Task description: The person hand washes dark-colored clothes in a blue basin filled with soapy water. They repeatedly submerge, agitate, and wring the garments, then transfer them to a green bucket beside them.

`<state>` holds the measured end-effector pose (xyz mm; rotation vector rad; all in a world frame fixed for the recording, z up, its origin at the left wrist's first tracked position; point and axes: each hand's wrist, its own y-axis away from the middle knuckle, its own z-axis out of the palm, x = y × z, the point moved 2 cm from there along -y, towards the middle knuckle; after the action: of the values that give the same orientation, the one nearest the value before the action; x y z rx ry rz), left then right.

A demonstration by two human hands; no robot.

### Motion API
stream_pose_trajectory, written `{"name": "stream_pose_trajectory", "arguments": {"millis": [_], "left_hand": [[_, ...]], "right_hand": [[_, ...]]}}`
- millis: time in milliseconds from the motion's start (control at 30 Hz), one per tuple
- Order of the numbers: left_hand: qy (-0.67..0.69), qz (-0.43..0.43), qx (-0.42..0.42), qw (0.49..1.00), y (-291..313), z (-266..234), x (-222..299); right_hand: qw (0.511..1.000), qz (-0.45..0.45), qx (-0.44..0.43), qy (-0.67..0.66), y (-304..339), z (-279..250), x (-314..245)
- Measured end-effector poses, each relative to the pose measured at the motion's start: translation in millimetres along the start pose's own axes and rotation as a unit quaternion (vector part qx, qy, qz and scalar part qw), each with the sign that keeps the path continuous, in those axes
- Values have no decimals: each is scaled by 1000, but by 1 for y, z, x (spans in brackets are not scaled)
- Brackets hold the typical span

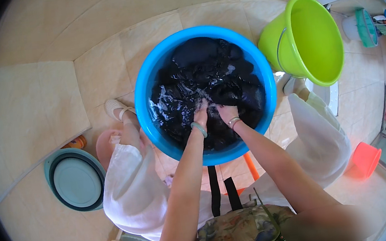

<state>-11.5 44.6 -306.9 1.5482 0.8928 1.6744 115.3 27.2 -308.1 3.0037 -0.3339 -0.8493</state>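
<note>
A round blue basin [140, 95] stands in front of me, filled with water and soaked black cloth [195, 53]. Both hands are down in it near the middle, close together. My left hand [201, 113], with a pale green bangle at the wrist, is closed on a part of the cloth. Just beside it, my right hand [228, 113], wearing a thin bracelet, also grips the wet fabric. Water and folds hide most of the fingertips. Some light foam or splashing shows around the fingers.
At the basin's right stands a lime-green bucket [270, 45], tilted in view. A grey-green collapsible basin [77, 183] is at the left, near a pink tub [106, 149]. A coral-coloured container [365, 160] sits at far right. Tiled walls enclose the floor.
</note>
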Motion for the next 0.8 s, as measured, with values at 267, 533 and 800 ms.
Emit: {"name": "stream_pose_trajectory", "arguments": {"millis": [267,533,800], "left_hand": [[478,-40,-354,803,47,-33,5],[530,31,-442,723,86,-18,20],[577,74,-363,728,98,-6,19]], "right_hand": [[940,-111,-94,-310,30,-133,-144],[980,-114,-11,-165,33,-143,-168],[971,-83,52,-218,12,-131,-170]]}}
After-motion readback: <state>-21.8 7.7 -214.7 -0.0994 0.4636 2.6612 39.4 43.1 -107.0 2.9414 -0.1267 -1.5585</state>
